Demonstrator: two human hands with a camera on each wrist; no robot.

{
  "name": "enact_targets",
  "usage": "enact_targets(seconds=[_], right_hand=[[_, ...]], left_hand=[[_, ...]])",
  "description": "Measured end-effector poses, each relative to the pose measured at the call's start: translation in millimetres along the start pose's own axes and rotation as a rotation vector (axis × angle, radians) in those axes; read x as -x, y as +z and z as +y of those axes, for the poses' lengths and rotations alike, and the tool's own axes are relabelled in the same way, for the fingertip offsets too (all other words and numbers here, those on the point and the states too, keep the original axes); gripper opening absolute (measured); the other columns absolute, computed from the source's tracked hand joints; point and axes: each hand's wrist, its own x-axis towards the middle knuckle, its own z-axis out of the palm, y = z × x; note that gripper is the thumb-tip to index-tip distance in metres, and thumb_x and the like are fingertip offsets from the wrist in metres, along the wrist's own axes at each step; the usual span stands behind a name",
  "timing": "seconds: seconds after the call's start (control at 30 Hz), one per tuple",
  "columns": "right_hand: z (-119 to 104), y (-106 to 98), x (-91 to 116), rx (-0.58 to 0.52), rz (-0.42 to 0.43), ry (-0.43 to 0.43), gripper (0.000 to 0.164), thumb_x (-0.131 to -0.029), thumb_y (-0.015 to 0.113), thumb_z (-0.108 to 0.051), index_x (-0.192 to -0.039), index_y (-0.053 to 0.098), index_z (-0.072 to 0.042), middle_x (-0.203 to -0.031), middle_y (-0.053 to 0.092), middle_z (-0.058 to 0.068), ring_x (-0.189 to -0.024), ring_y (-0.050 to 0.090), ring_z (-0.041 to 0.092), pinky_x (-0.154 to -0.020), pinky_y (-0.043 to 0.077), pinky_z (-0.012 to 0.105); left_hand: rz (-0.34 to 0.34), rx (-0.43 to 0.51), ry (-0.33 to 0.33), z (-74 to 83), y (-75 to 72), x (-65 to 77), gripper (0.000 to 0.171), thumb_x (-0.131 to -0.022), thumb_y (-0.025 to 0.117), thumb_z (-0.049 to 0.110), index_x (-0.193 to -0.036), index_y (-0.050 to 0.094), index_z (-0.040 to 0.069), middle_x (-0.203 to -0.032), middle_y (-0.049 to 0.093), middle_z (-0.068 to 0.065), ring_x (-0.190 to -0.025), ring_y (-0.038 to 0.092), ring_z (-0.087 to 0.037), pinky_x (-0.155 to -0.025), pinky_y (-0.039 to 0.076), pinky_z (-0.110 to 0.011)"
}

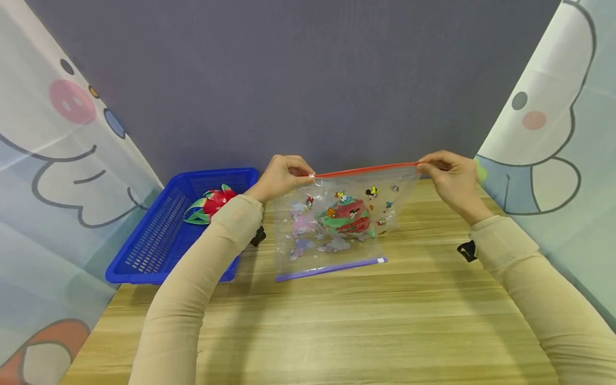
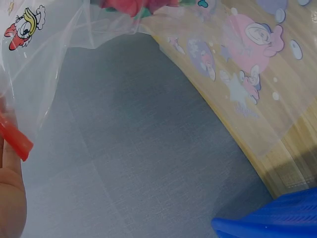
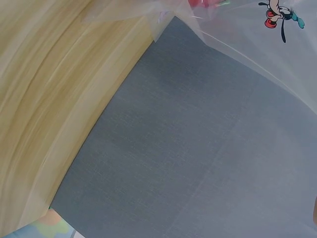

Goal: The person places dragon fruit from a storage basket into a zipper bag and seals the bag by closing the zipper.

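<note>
From here, with the person at six o'clock, I see the left grip pinching the red-zippered clear bag at its ten o'clock corner, the right grip pinching its two o'clock corner. The bag hangs above the bench; a red-and-green item shows through it. Toward six lies a purple-zippered bag; at nine, a blue basket holds a dragon-fruit-shaped item.
</note>
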Motion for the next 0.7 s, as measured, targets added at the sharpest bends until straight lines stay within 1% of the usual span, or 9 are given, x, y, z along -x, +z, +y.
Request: enact_targets(seconds=[0.13, 0.43, 0.6, 0.7], right_hand=[[-1.8, -0.6, 0.0, -0.001, -0.002, 0.008, 0.010, -0.080, 0.064, 0.006, -0.085, 0.064, 0.015, -0.068, 0.060, -0.028, -0.063, 0.059, -0.011, -0.061, 0.047, 0.008], [-2.3, -0.8, -1.1, 0.031, -0.010, 0.021, 0.010, -0.081, 0.064, 0.005, -0.086, 0.065, 0.012, -0.068, 0.059, -0.031, -0.063, 0.058, -0.011, -0.061, 0.045, 0.007], [-0.3, -2.8, -2.7, 0.014, -0.021, 0.033, 0.011, -0.082, 0.063, 0.003, -0.088, 0.065, 0.012, -0.070, 0.060, -0.028, -0.066, 0.060, -0.010, -0.063, 0.047, 0.008], [2.3, -3.0, -2.8, -0.016, -0.019, 0.051, 0.011, -0.082, 0.063, 0.004, -0.088, 0.064, 0.013, -0.069, 0.062, -0.027, -0.066, 0.060, -0.010, -0.063, 0.047, 0.008]], left_hand=[[0.012, -0.014, 0.003, -0.8, -1.4, 1.8, 0.009, -0.077, 0.074, 0.011, -0.084, 0.073, 0.006, -0.085, 0.068, -0.006, -0.071, 0.063, -0.013, -0.065, 0.052, -0.025], [0.029, -0.029, -0.001, -3.2, -6.5, 7.7, 0.008, -0.077, 0.073, 0.011, -0.084, 0.073, 0.006, -0.085, 0.068, -0.004, -0.072, 0.064, -0.012, -0.067, 0.053, -0.022], [0.032, -0.021, 0.003, -5.0, -7.2, 10.8, 0.009, -0.077, 0.073, 0.011, -0.084, 0.073, 0.006, -0.086, 0.068, -0.005, -0.073, 0.065, -0.013, -0.067, 0.054, -0.023], [0.034, -0.030, -0.001, -5.3, -7.0, 13.0, 0.008, -0.077, 0.073, 0.012, -0.084, 0.074, 0.007, -0.085, 0.068, -0.004, -0.072, 0.064, -0.012, -0.066, 0.053, -0.022]])
